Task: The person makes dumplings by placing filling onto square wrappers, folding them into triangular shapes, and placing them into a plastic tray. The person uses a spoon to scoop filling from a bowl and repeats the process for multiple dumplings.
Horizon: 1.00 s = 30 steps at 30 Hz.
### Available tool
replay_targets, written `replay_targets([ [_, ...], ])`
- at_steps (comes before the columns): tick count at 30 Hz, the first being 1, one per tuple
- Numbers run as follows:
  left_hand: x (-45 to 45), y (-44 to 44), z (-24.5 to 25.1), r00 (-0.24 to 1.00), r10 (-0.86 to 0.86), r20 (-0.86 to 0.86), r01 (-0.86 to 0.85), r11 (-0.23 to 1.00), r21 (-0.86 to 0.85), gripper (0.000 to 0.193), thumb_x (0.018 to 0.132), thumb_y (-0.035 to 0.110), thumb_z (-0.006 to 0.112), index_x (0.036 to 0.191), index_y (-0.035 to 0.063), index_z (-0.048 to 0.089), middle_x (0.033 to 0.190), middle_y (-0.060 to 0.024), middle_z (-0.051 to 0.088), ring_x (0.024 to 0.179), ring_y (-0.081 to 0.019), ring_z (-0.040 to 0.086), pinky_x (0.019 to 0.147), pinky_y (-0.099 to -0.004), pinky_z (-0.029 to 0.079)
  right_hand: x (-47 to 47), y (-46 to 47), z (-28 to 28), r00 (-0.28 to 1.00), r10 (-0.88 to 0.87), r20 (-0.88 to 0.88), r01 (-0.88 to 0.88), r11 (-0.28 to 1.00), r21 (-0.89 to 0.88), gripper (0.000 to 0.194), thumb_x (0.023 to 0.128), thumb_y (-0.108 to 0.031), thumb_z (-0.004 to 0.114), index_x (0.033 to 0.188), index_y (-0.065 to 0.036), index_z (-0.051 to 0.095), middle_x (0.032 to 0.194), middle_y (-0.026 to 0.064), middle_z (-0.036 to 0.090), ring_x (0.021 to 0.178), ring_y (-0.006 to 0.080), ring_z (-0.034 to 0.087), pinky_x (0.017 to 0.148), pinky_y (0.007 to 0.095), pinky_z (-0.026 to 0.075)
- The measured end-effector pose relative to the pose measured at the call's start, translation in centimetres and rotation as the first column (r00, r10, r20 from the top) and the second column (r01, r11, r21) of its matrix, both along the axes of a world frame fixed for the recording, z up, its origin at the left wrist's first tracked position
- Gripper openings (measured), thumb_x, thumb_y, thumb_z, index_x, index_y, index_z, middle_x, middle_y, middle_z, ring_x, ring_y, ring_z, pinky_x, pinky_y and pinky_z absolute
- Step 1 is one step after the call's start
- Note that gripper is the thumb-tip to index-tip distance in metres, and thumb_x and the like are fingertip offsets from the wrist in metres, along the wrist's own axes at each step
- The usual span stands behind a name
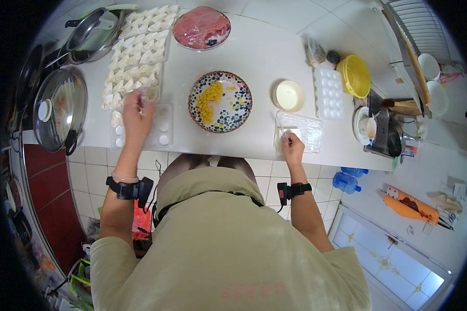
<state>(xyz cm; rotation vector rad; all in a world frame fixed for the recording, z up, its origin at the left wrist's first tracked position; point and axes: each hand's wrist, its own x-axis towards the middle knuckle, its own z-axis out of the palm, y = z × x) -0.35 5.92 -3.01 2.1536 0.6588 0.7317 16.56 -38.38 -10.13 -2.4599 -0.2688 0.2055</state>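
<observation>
My left hand (137, 110) is over the near end of a plastic tray of folded dumplings (130, 79); something small and blurred shows between its fingers, and I cannot tell whether it is held. Just below lies a compartment tray (163, 123), with a dumpling at its left side. My right hand (294, 144) pinches a thin stick (283, 128) over pale square wrappers (294, 132), beside a clear plastic tray (310, 134). Between the hands, a patterned plate (229, 116) holds yellow corn kernels (209, 100). Farther back, plastic film covers a plate of pinkish-red minced filling (202, 27).
A cream bowl (288, 96), a white compartment tray (329, 93) and a yellow basket (354, 76) stand at the right. Pans and a glass lid (58, 112) crowd the left. More dumpling trays (140, 46) sit at the back left. The counter's near edge runs before my body.
</observation>
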Motion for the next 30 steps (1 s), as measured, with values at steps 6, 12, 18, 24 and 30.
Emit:
replay_targets([
  [6, 4.1, -9.8, 0.3, 0.867, -0.494, 0.067, 0.483, 0.798, -0.360, 0.033, 0.079, 0.005, 0.064, 0.111, 0.0003, 0.055, 0.088, -0.0078, 0.055, 0.073, -0.0155, 0.055, 0.068, -0.0273, 0.048, 0.5, -0.5, 1.0, 0.909, -0.095, -0.406, 0.329, 0.762, 0.558, 0.004, 0.087, -0.009, 0.058, 0.086, -0.005, 0.059, 0.063, -0.0001, 0.049, 0.049, 0.0108, 0.041, 0.047, 0.0253, 0.033],
  [12, 8.8, -17.8, -2.2, 0.603, -0.777, 0.181, 0.533, 0.224, -0.816, 0.039, 0.093, 0.020, 0.055, 0.126, 0.0009, 0.047, 0.109, -0.0068, 0.059, 0.102, -0.0137, 0.055, 0.090, -0.0305, 0.045, -0.7, 5.0, 8.6, 0.649, 0.290, -0.704, 0.570, 0.428, 0.702, 0.004, 0.091, -0.005, 0.051, 0.094, -0.007, 0.053, 0.061, -0.0052, 0.036, 0.048, 0.0049, 0.030, 0.043, 0.0207, 0.025],
  [18, 8.0, -14.7, -0.6, 0.539, -0.759, 0.365, 0.656, 0.107, -0.747, 0.035, 0.097, 0.024, 0.051, 0.125, 0.0042, 0.049, 0.115, -0.0066, 0.058, 0.108, -0.0140, 0.054, 0.094, -0.0323, 0.042, -2.1, 12.3, 13.6, 0.775, 0.327, -0.540, 0.172, 0.714, 0.679, 0.011, 0.091, -0.010, 0.057, 0.100, -0.005, 0.061, 0.063, -0.0057, 0.047, 0.049, 0.0021, 0.033, 0.044, 0.0194, 0.027],
  [24, 5.9, -11.0, 2.9, 0.697, -0.503, 0.512, 0.501, -0.169, -0.849, 0.035, 0.099, 0.020, 0.044, 0.131, 0.0049, 0.048, 0.121, -0.0086, 0.058, 0.111, -0.0153, 0.054, 0.096, -0.0313, 0.043, -1.4, 13.8, 13.5, 0.870, 0.125, -0.478, 0.239, 0.740, 0.629, 0.010, 0.091, -0.012, 0.060, 0.098, -0.006, 0.063, 0.070, -0.0041, 0.057, 0.047, -0.0001, 0.034, 0.042, 0.0175, 0.024],
  [30, 2.1, -5.6, 3.2, 0.892, -0.426, -0.154, 0.107, 0.528, -0.842, 0.050, 0.092, 0.021, 0.056, 0.135, 0.0005, 0.040, 0.133, -0.0199, 0.050, 0.115, -0.0282, 0.056, 0.101, -0.0424, 0.042, 0.1, 13.9, 7.3, 0.975, 0.180, -0.129, -0.117, 0.912, 0.392, 0.014, 0.091, -0.014, 0.057, 0.101, -0.004, 0.053, 0.071, 0.0011, 0.055, 0.050, 0.0080, 0.043, 0.044, 0.0232, 0.033],
])
